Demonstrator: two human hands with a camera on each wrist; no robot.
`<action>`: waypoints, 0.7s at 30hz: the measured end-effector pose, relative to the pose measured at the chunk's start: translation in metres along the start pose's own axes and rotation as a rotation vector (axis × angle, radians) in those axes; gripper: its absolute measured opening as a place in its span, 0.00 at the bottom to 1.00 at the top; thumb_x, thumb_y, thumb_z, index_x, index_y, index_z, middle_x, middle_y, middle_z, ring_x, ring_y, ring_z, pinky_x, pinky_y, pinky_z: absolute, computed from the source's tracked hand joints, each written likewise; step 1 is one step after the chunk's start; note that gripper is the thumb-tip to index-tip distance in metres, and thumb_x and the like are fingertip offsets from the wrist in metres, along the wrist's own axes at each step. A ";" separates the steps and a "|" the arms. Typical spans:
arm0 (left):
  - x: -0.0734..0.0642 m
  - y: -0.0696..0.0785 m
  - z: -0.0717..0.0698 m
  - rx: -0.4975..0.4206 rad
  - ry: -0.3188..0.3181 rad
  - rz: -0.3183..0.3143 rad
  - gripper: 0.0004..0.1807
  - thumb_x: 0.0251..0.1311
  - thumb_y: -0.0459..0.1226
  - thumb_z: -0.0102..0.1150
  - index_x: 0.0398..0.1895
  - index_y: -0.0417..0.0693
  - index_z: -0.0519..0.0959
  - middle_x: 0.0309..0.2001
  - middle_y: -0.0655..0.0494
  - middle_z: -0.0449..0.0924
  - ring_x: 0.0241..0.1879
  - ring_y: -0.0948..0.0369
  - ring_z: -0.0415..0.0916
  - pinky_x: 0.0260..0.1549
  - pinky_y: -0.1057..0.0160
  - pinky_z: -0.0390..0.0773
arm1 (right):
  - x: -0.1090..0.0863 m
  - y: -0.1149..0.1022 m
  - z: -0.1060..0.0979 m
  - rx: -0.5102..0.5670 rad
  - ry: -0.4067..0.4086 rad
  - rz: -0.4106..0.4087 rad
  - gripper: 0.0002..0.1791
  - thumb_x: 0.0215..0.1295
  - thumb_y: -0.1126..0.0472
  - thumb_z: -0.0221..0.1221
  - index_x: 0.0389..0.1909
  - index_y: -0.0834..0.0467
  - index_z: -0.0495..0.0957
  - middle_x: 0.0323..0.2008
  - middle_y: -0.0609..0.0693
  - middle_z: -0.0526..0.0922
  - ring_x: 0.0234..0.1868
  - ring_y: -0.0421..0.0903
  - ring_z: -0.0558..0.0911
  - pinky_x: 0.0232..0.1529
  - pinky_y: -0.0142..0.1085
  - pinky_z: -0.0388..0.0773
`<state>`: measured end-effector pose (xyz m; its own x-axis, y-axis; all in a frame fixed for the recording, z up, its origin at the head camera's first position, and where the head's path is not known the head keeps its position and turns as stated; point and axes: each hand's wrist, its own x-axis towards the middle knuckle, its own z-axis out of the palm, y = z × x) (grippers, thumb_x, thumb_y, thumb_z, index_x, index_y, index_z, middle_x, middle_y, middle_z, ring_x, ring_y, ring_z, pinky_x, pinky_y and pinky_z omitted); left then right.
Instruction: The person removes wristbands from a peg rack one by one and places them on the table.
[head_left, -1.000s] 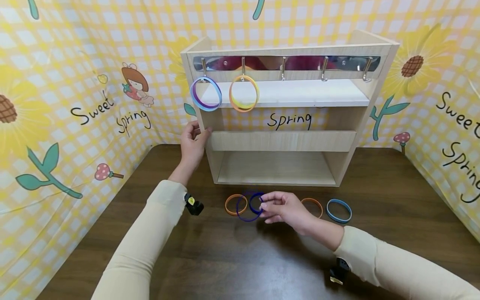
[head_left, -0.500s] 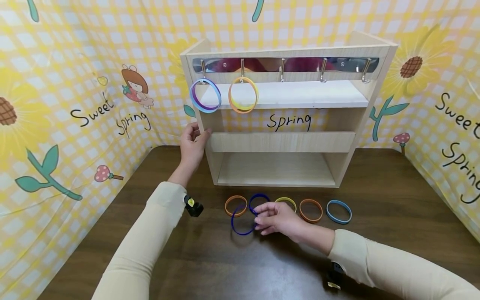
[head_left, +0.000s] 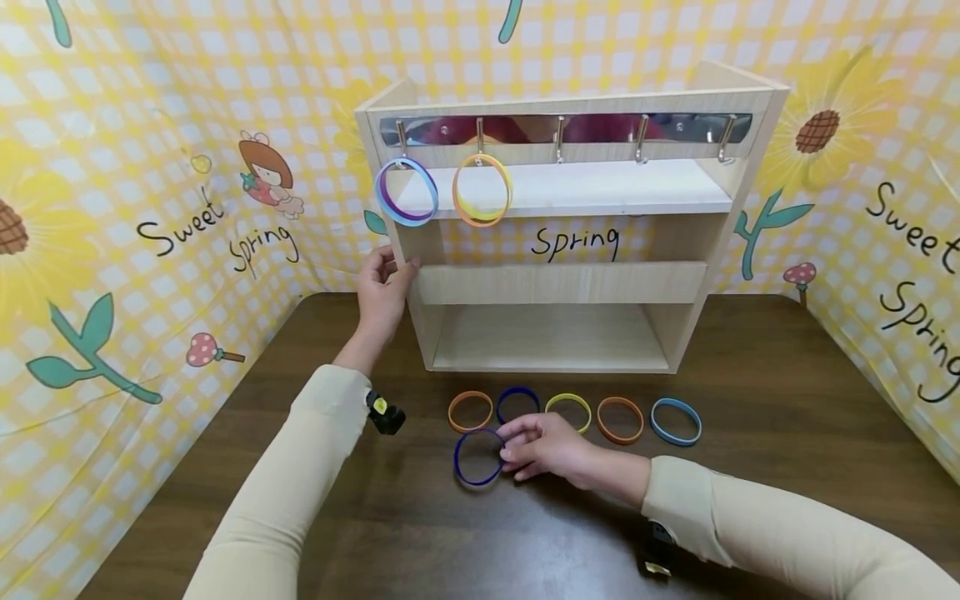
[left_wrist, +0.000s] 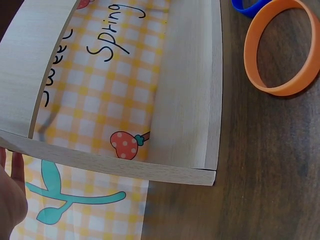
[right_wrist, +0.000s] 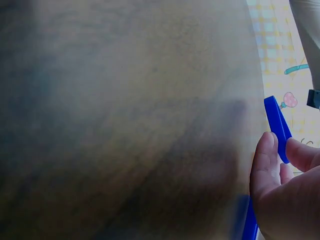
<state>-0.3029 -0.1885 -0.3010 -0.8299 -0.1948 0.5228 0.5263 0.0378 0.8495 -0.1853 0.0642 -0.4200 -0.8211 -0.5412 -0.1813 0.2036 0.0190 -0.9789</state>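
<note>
"Fingers [right_wrist: 265, 160] and thumb of the right hand [head_left: 547, 450] pinch a dark blue band [right_wrist: 278, 127] at one side of its loop, the rest of it reaching out to the left of the fingertips."

"Does it rest on the brown table [head_left: 450, 542] below those fingers?"

"Near the surface, certainly; whether the two touch, I cannot tell."

"And just beyond the fingertips?"

"A second blue band [head_left: 517, 390] lies on the table, with a yellow band [head_left: 567, 396] to its right, partly behind the hand. An orange band [left_wrist: 285, 91] sits beyond the fingertips to the left. To the right of the fingers, past the yellow one, lie another orange band [head_left: 620, 442] and a light blue band [head_left: 677, 443]."

"Where is the left hand [head_left: 381, 296]?"

"Farther off and left of the pinching fingers, gripping the side of a pale wooden rack [head_left: 562, 283]: thumb at the front edge, the other fingers bent against the outer face."

"Above that grip?"

"A metal strip [head_left: 525, 129] with five hooks [head_left: 559, 137]. A light blue loop [head_left: 435, 196] and a purple loop [head_left: 385, 190] hang from the hook nearest the left fingers; an orange loop [head_left: 455, 196] and a yellow loop [head_left: 480, 215] share the next."

"Farthest from the fingers?"

"A yellow-checked cloth [head_left: 637, 42] printed with sunflowers."
</note>
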 end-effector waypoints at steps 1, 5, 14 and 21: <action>0.000 0.000 0.000 -0.001 0.001 0.000 0.20 0.60 0.28 0.59 0.53 0.21 0.70 0.37 0.59 0.75 0.39 0.63 0.75 0.37 0.68 0.77 | 0.001 0.001 0.001 -0.001 0.000 0.003 0.22 0.60 0.74 0.61 0.55 0.76 0.70 0.36 0.60 0.83 0.35 0.51 0.85 0.34 0.40 0.83; -0.001 -0.001 -0.001 -0.005 0.002 0.001 0.20 0.60 0.27 0.59 0.53 0.22 0.71 0.37 0.59 0.75 0.39 0.63 0.75 0.36 0.68 0.77 | 0.004 0.002 0.003 -0.012 0.004 0.019 0.21 0.60 0.74 0.61 0.54 0.75 0.71 0.36 0.59 0.83 0.34 0.51 0.85 0.33 0.40 0.83; 0.000 -0.001 0.000 0.000 0.015 -0.005 0.18 0.60 0.28 0.60 0.51 0.25 0.72 0.37 0.59 0.75 0.40 0.63 0.75 0.37 0.68 0.77 | 0.009 0.000 0.007 -0.051 0.017 0.054 0.20 0.59 0.74 0.61 0.52 0.74 0.73 0.34 0.58 0.84 0.33 0.52 0.85 0.32 0.40 0.83; 0.000 0.000 0.000 0.009 0.013 -0.009 0.19 0.60 0.28 0.60 0.52 0.24 0.72 0.37 0.60 0.75 0.40 0.63 0.75 0.37 0.68 0.77 | 0.011 -0.001 0.010 -0.078 0.053 0.070 0.19 0.59 0.75 0.62 0.51 0.73 0.73 0.33 0.57 0.83 0.31 0.50 0.85 0.30 0.40 0.83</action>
<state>-0.3026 -0.1881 -0.3013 -0.8323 -0.2081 0.5139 0.5167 0.0447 0.8550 -0.1893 0.0496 -0.4205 -0.8335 -0.4914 -0.2527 0.2215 0.1218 -0.9675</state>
